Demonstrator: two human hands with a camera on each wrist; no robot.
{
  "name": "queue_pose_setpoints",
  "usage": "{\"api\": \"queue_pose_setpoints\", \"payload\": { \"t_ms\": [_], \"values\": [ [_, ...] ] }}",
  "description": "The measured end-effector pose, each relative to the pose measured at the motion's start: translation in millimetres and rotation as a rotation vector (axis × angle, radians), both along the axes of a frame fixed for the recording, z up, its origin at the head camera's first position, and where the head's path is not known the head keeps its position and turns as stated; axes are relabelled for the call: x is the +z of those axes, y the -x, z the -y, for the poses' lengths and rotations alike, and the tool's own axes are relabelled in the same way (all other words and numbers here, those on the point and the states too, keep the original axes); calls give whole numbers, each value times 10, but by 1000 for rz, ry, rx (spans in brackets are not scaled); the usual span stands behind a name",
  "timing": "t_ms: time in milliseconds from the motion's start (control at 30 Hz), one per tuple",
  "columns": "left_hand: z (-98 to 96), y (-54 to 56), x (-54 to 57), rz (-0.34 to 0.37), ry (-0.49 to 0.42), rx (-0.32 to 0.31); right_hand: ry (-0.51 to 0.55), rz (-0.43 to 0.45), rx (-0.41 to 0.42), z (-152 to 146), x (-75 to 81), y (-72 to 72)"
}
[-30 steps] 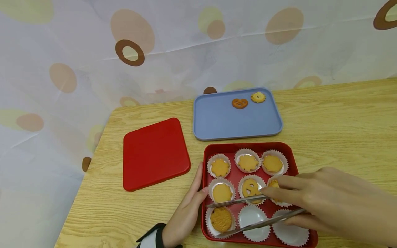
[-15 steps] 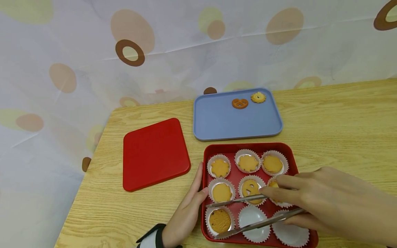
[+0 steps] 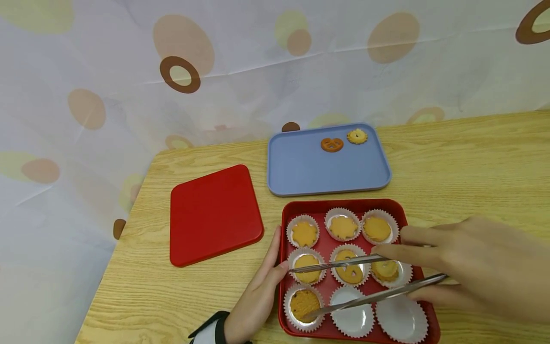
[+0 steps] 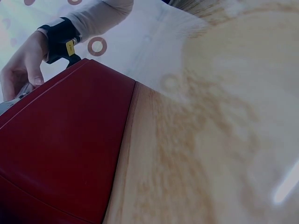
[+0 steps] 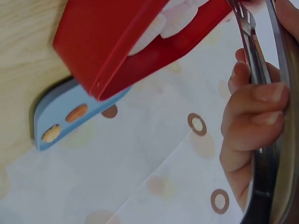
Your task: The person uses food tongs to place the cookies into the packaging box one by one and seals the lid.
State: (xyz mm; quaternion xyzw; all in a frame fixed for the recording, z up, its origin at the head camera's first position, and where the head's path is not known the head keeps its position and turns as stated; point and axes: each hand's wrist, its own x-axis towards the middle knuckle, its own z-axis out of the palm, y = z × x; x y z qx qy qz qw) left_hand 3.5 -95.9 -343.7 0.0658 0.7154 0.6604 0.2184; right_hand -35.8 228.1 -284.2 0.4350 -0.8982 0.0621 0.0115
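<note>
Softly lit in the head view to the far edge of the pale wood-grain desk (image 3: 142, 286), with glints along the silver metal tongs (image 3: 386, 293) and slight blur over the bare right hand (image 3: 468, 267). Dimmer in both wrist views: smeared grain and a white glare streak in the left, soft shadow beside the rounded blue tray (image 5: 56, 107) in the right.

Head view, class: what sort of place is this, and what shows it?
Probably a staged tabletop indoors: wood-grain table, dotted sheet behind it, and a red box holding cookies in paper cups.
</note>
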Motion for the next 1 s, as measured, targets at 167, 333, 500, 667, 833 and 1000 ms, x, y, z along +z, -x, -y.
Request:
{"api": "queue_pose_setpoints", "payload": {
  "t_ms": [167, 333, 500, 667, 833, 1000],
  "values": [
    [-1, -3, 1, -1, 14, 8, 66, -8, 8, -75, 110, 132],
    [5, -4, -7, 1, -3, -3, 116, -77, -20, -116, 210, 271],
    [3, 3, -6, -1, -7, -6, 122, -130, -50, -165, 221, 399],
    [1, 9, 8, -24, -22, -13, 125, -137, -116, -202, 241, 512],
    [1, 7, 14, -31, -22, -16, 110, -98, -207, -261, 247, 658],
    [4, 11, 4, -20, -19, -13, 72, -62, -284, -304, 274, 821]
  ]
}}
